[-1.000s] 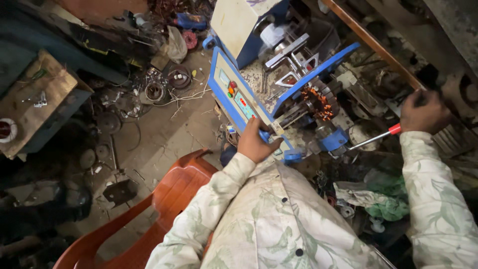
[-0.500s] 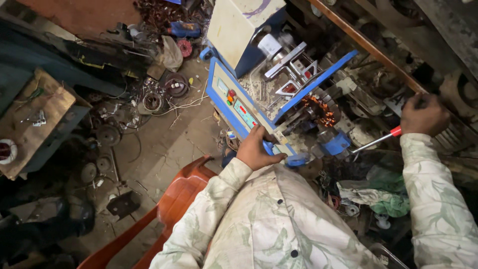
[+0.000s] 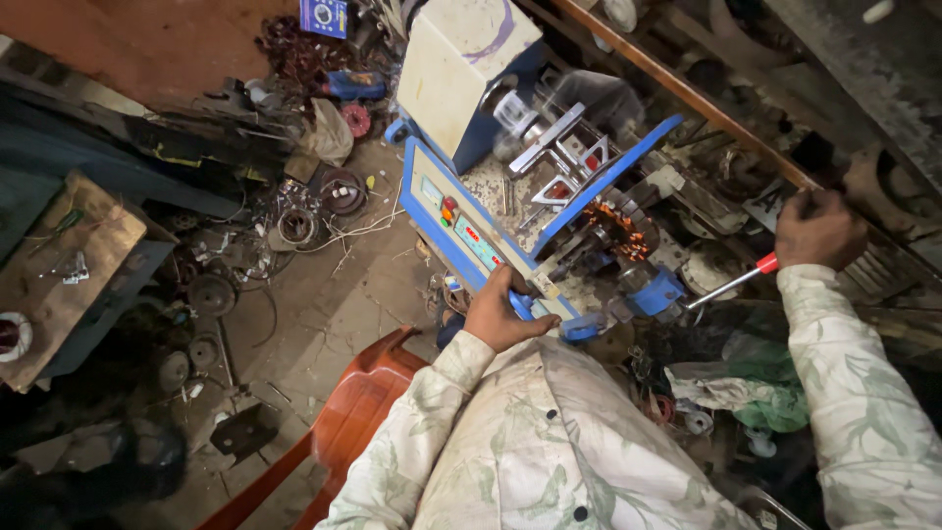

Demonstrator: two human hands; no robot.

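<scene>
- The left hand [image 3: 505, 312] is closed over the near corner of the blue-and-white winding machine [image 3: 510, 211], fingers wrapped around a blue handle or knob at its front edge; it grips rather than rests
- The right hand [image 3: 819, 228] is closed around the red handle of a screwdriver [image 3: 731, 285], raised off to the right near a wooden shelf rail [image 3: 677, 88]; its steel shaft points down and left toward the machine, the tip near a blue fitting but whether it touches cannot be told
- A stator core with copper winding [image 3: 620, 228] sits mounted in the machine between the blue arms; coils already lie in its slots, so the winding looks partly done by my judgement; how many slots remain is too small to tell
- The machine's control panel [image 3: 461, 224] is a flat pale face with small red, yellow and green buttons, framed in blue; the cream box housing [image 3: 461, 69] behind it is smooth painted metal with scuffed edges
- The machine stands low among clutter, not on a tabletop; the concrete floor [image 3: 324, 304] is dusty, strewn with wire offcuts, round metal rotors and coils
- An orange plastic chair [image 3: 353, 422], glossy and curved, sits under the person; the sleeves are pale cloth with a leaf print
</scene>
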